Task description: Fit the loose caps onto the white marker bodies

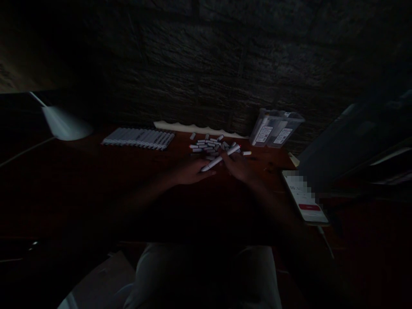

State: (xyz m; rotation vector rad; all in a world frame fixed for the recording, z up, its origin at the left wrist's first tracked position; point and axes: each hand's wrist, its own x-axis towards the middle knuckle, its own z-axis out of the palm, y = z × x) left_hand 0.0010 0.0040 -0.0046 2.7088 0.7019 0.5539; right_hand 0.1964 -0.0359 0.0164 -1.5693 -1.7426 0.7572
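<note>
A white marker pen (216, 162) lies slantwise between my two hands, its lower end to the left and its far end, with a touch of red, up to the right. My left hand (189, 171) closes on the lower end with thumb and fingers. Around the upper part of the pen are the fingers of my right hand (240, 166). Just beyond both hands spreads a loose pile of short white caps and pieces (206, 144), some with red ends. To the left, several white marker pens (138, 138) lie side by side in a row. Dim light hides finger detail.
A clear plastic box (277, 128) with two labels stands against the dark brick wall (206, 64). At the right lies a lit phone (307, 206) with a cable. A white lamp-like base (64, 123) is at the far left of the wooden table (122, 171).
</note>
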